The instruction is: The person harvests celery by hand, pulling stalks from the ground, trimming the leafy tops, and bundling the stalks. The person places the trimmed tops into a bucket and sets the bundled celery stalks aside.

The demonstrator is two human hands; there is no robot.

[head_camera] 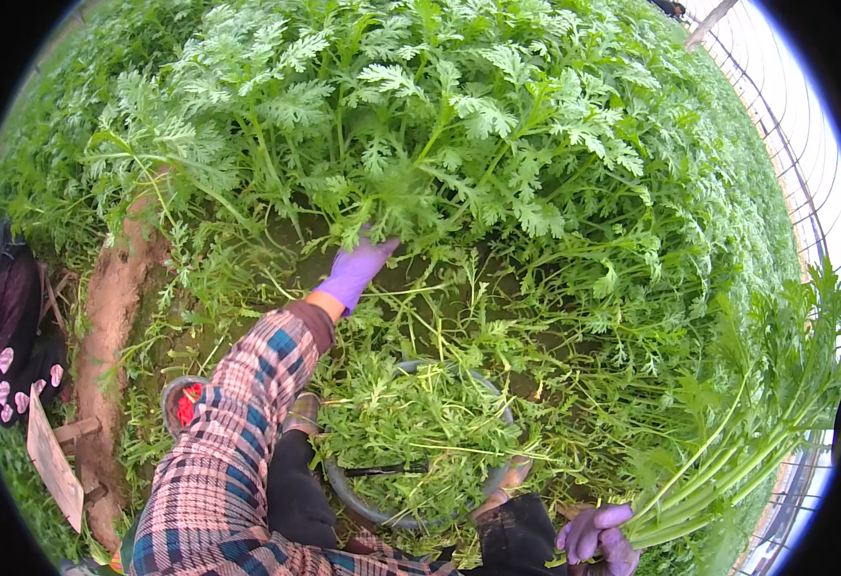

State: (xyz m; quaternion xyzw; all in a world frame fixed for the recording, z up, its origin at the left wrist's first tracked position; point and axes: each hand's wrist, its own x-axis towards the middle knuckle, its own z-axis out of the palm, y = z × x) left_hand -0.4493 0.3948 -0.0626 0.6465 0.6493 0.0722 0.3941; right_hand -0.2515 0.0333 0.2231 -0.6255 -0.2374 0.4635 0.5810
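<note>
My left hand (pixel 361 268), in a purple glove, reaches in at the foot of the standing leafy green plants (pixel 428 122); leaves cover its fingertips, so its grip is hidden. At the lower right my right hand (pixel 599 538), gloved in purple too, is closed round the stem ends of a bunch of cut greens (pixel 723 461), whose leafy tops point up and to the right. Between my feet stands a round grey tub (pixel 363 507) heaped with loose greens (pixel 435 425). A dark, thin-handled tool (pixel 386 470) lies across the heap.
Left of my sleeve sits a small container (pixel 174 407) with red material inside. Further left are a bare soil ridge (pixel 107 317), a wooden board stool (pixel 53 457) and a person's dark patterned clothing (pixel 6 324). Curved greenhouse ribs (pixel 788 137) rise at the right.
</note>
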